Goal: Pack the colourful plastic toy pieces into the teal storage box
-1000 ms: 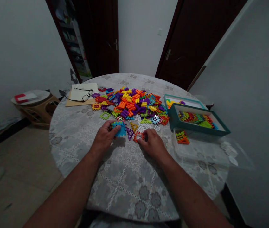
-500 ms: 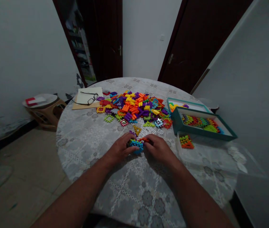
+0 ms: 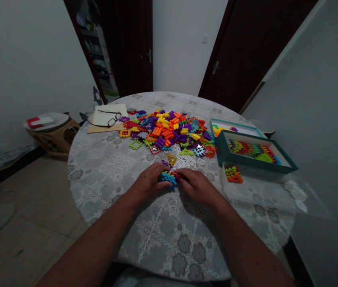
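Both your hands sit close together over the table (image 3: pixel 151 239), your left hand (image 3: pixel 150 181) gripping the blue block (image 3: pixel 169 179) and your right hand (image 3: pixel 195 184) pinching a red piece (image 3: pixel 177 175) at its edge, with white frames (image 3: pixel 184 162) just beyond, then the heap (image 3: pixel 169 129), glasses (image 3: pixel 115 119) leftward and a green box (image 3: pixel 240 162) rightward.

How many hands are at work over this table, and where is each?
2. The left hand grips a blue toothed piece; the right hand is just beyond its right side, holding a reddish piece. No others show.
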Action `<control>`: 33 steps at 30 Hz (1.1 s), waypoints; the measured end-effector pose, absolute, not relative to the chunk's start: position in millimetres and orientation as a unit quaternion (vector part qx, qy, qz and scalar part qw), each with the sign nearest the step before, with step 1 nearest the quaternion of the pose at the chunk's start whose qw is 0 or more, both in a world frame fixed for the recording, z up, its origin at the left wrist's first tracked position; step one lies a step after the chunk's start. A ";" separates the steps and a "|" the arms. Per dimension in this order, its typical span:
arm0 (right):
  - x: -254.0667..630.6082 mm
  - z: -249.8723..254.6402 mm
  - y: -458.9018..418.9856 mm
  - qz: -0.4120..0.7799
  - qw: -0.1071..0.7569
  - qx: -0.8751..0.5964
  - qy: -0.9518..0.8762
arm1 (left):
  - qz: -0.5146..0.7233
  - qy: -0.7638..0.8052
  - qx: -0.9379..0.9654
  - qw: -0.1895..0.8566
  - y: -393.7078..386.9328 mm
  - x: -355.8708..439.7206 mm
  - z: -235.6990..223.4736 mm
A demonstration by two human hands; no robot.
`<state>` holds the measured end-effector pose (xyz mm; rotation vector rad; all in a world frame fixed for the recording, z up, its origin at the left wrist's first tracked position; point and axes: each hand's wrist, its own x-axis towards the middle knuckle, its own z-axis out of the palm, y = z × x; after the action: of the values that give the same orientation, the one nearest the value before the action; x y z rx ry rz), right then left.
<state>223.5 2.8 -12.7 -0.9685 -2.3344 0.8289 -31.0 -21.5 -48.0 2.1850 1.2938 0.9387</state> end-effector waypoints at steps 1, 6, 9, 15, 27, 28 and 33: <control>221.0 -13.7 1.3 0.300 0.241 -0.351 -0.854 | 0.332 0.475 0.788 0.206 -21.9 -33.4 -48.1; 213.8 -17.6 -2.8 0.291 0.255 -0.344 -0.855 | 0.320 0.473 0.795 0.208 -22.0 -37.6 -50.3; 214.3 -19.6 -1.9 0.282 0.257 -0.344 -0.858 | 0.322 0.459 0.797 0.225 -21.6 -34.3 -50.5; 218.0 -21.5 -1.1 0.266 0.252 -0.338 -0.867 | 0.325 0.464 0.787 0.246 -24.4 -28.3 -45.8; 191.8 -7.1 -15.6 0.228 0.199 -0.390 -0.870 | 0.287 0.505 0.769 0.268 -24.4 -30.9 -47.4; 189.4 -7.4 -16.0 0.224 0.192 -0.392 -0.871 | 0.286 0.506 0.772 0.259 -24.0 -31.9 -50.6; 185.0 -10.4 -16.9 0.199 0.194 -0.423 -0.863 | 0.298 0.476 0.808 0.178 -26.3 -28.3 -64.9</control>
<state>185.0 -16.9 -10.4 -1.1851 -2.4189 0.5574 -28.3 -26.3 -64.9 2.2857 1.3476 0.8431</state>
